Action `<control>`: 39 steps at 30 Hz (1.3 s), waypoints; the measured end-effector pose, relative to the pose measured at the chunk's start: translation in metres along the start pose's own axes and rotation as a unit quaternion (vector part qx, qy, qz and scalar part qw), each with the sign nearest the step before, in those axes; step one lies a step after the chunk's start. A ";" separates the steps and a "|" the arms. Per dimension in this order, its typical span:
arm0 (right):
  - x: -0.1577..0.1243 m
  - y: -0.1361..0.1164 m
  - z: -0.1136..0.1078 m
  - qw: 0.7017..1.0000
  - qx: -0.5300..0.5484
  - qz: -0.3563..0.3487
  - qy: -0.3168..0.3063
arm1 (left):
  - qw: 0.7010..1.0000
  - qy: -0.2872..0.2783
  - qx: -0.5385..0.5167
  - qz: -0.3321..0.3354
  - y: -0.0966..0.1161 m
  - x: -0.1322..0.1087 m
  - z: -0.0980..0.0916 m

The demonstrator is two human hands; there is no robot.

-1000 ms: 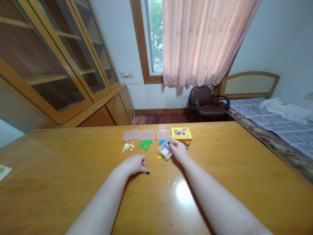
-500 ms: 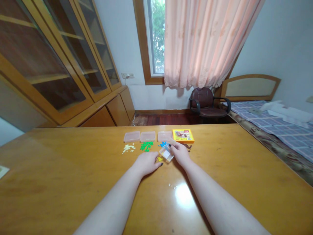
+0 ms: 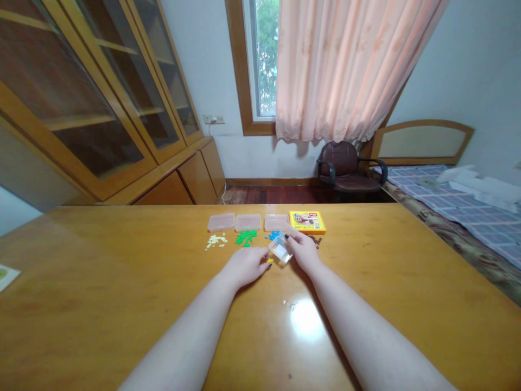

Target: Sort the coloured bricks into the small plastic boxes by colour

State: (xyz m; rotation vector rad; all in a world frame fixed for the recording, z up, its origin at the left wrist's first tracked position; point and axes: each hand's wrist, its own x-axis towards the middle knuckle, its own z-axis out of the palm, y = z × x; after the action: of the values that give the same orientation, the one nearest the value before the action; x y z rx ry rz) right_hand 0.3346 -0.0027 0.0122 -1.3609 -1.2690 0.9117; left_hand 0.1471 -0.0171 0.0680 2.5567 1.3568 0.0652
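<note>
My right hand [image 3: 303, 252] grips a small clear plastic box [image 3: 280, 250], tilted just above the wooden table [image 3: 122, 282]. My left hand [image 3: 246, 266] lies beside the box with its fingertips curled over small yellow pieces [image 3: 269, 261], which are mostly hidden. Behind them lie a blue pile [image 3: 273, 235], a green pile [image 3: 245, 237] and a cream pile [image 3: 215, 240] of small pieces.
Three shallow clear boxes [image 3: 247, 221] stand in a row beyond the piles, with a yellow packet [image 3: 306, 221] to their right. A paper edge [image 3: 6, 274] lies at the table's far left. An office chair [image 3: 344, 165], a bed [image 3: 459, 201] and glass-door cabinets [image 3: 101, 108] stand beyond.
My left hand has slid right from the bare table to the yellow pieces beside the box. My right hand has kept its hold on the clear box.
</note>
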 end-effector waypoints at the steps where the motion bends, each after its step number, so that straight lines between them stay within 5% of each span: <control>1: 0.000 0.000 0.000 1.000 -0.003 0.000 0.003 | 1.000 0.006 0.002 -0.001 -0.001 0.001 0.002; 17: 0.000 0.002 0.001 1.000 0.014 -0.005 0.000 | 0.997 -0.032 -0.001 -0.063 -0.001 0.003 0.001; 39: -0.001 -0.001 0.000 1.000 -0.003 -0.008 0.003 | 0.997 -0.044 0.007 -0.060 -0.007 0.002 0.006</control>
State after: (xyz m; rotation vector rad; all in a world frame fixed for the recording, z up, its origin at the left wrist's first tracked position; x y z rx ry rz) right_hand 0.3340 -0.0038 0.0127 -1.3542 -1.2778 0.8936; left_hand 0.1433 -0.0127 0.0602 2.4521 1.4793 -0.0773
